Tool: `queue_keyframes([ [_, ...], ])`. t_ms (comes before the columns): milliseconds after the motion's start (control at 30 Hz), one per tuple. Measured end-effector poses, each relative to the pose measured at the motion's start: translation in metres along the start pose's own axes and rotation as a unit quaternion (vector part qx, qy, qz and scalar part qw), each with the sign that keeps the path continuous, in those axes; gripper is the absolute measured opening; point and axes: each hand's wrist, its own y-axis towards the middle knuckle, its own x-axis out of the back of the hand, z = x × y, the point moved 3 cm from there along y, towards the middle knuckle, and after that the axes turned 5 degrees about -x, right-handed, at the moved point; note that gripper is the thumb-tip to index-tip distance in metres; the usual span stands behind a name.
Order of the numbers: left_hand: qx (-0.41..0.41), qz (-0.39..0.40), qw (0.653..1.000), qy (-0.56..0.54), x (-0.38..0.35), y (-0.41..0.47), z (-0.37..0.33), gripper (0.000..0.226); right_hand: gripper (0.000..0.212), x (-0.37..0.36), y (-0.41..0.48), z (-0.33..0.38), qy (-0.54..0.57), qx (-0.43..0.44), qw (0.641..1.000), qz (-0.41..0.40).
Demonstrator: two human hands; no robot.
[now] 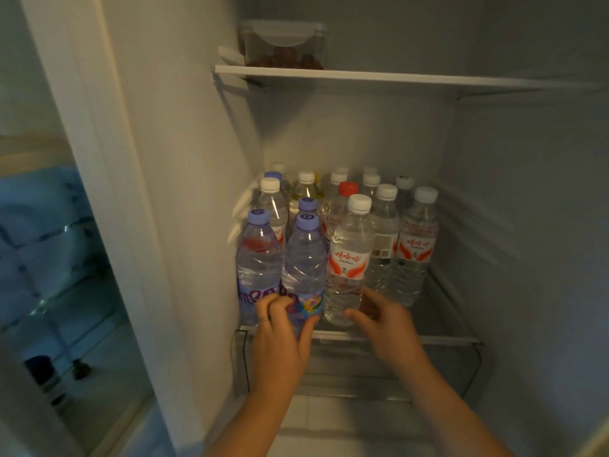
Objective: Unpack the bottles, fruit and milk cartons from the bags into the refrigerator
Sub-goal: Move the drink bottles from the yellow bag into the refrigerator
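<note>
Low in the middle of the frame, a purple-capped bottle (304, 265) is gripped near its bottom by the left hand (280, 331), and a white-capped bottle (349, 268) by the right hand (387, 321). They are likely being pushed upright along the fridge shelf (438, 340).

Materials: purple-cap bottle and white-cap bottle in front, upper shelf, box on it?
Purple-cap bottle: thin clear plastic, glossy, ribbed wall with glints. White-cap bottle: same, with a printed film label. Upper shelf: white front trim looks plastic; the panel cannot be told. Box: clear rigid plastic, slightly hazy; dark fruit shows through.
</note>
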Motion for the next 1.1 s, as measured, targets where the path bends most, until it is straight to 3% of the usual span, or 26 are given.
queue_keyframes([
  [100,-0.012,0.003,1.000,-0.010,0.001,0.001,0.003,0.046,0.034,-0.002,-0.001,0.001,-0.041,-0.001,0.999,-0.015],
  [200,-0.073,-0.002,0.997,-0.008,0.004,-0.004,0.007,0.034,0.055,-0.001,-0.007,0.001,-0.044,-0.002,0.997,-0.068],
  [267,-0.126,0.008,0.992,0.030,0.004,-0.014,0.009,0.032,0.068,0.002,-0.021,0.006,-0.024,0.035,0.990,-0.135],
  [333,-0.133,0.035,0.990,0.035,0.005,-0.031,0.014,0.030,0.067,-0.001,-0.040,0.009,-0.033,0.087,0.983,-0.159],
  [433,-0.145,0.126,0.981,0.031,0.006,-0.067,0.027,0.044,0.066,-0.015,-0.072,-0.006,-0.095,0.080,0.982,-0.139],
  [533,-0.112,0.246,0.960,0.068,0.013,-0.087,0.029,0.076,0.074,-0.031,-0.109,-0.027,-0.298,0.031,0.948,-0.110],
  [633,-0.061,0.321,0.938,0.116,0.023,-0.095,0.014,0.086,0.087,-0.038,-0.135,-0.030,-0.375,-0.053,0.923,-0.061],
  [800,0.017,0.425,0.887,0.179,0.048,-0.102,-0.010,0.089,0.081,-0.030,-0.163,-0.023,-0.398,-0.143,0.905,0.054],
  [867,0.046,0.445,0.874,0.190,0.060,-0.114,-0.018,0.087,0.077,-0.024,-0.181,-0.015,-0.379,-0.138,0.913,0.069],
  [1100,0.118,0.423,0.876,0.197,0.114,-0.185,-0.065,0.091,0.074,-0.001,-0.255,-0.001,-0.329,-0.088,0.933,0.117],
])
